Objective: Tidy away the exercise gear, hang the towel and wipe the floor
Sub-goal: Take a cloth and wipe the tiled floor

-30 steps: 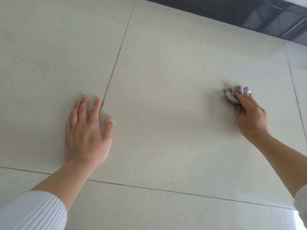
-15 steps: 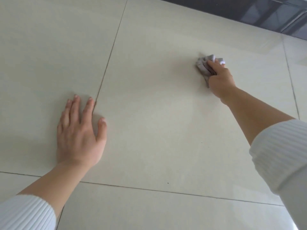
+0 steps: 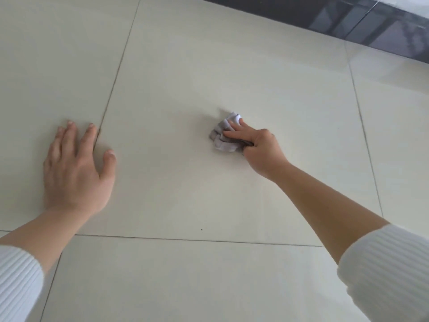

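Floor (image 3: pixel 199 187): pale glossy tiles, thin grout lines | white ribbed sleeves (image 3: pixel 390 270) nearest, forearms bare | left hand (image 3: pixel 74 173): grip spread, palm flat on tile, thumb across a grout line | right hand (image 3: pixel 262 152) farther out: grip pinching crumpled grey cloth (image 3: pixel 224 138), cloth touching floor mid-tile | dark skirting (image 3: pixel 301 12) at far edge

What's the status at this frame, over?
Left hand flat on the floor, holding nothing. Right hand grips crumpled grey cloth, pressed to the tile. Small dark speck near the front grout line.
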A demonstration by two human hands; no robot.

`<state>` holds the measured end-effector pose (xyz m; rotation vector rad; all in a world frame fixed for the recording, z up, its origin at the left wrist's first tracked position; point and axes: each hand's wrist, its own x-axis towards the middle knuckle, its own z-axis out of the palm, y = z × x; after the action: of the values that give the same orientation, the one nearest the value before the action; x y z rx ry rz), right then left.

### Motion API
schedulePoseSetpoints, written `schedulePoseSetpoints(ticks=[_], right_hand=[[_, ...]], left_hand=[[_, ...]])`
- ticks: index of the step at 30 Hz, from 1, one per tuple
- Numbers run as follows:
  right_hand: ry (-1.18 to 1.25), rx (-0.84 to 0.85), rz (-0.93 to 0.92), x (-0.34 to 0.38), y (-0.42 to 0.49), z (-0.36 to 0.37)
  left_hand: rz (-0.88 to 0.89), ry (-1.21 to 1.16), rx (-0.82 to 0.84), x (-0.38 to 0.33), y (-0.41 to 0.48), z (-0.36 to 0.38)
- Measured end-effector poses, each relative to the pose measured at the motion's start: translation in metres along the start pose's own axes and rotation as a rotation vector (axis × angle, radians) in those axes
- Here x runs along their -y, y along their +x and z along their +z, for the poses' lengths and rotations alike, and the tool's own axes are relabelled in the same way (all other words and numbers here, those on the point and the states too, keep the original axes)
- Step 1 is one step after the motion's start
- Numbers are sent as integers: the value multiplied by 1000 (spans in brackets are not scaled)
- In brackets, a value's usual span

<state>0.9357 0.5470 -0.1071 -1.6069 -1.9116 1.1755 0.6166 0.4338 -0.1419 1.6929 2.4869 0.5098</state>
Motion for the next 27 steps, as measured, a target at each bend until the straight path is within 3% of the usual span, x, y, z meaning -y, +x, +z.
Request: schedulePoseSetpoints(ticks=[4, 8, 11, 13, 16, 19, 22, 25, 27], right_hand=[[-10, 1, -87, 4, -61, 27], [-69, 87, -242, 11, -144, 71], [-84, 270, -409, 17, -221, 106], [-82, 493, -513, 18, -272, 126], [54, 665, -424, 29, -312, 141], [426, 493, 8, 52, -287, 131], [499, 142, 112, 60, -232, 97], [103, -210, 99, 40, -194, 64], [-223, -243, 99, 16, -184, 61]], left_hand=[[-2, 43, 58, 2, -1, 0], [44, 52, 280, 4, -6, -14], [-10, 13, 214, 2, -70, -25], [15, -7, 193, 6, -127, -33], [134, 36, 347, 28, -183, -49], [34, 56, 384, 62, -219, -76], [-129, 133, 434, 104, -246, -103], [-302, 179, 484, 133, -248, -116], [-321, 182, 500, 135, -247, -114]])
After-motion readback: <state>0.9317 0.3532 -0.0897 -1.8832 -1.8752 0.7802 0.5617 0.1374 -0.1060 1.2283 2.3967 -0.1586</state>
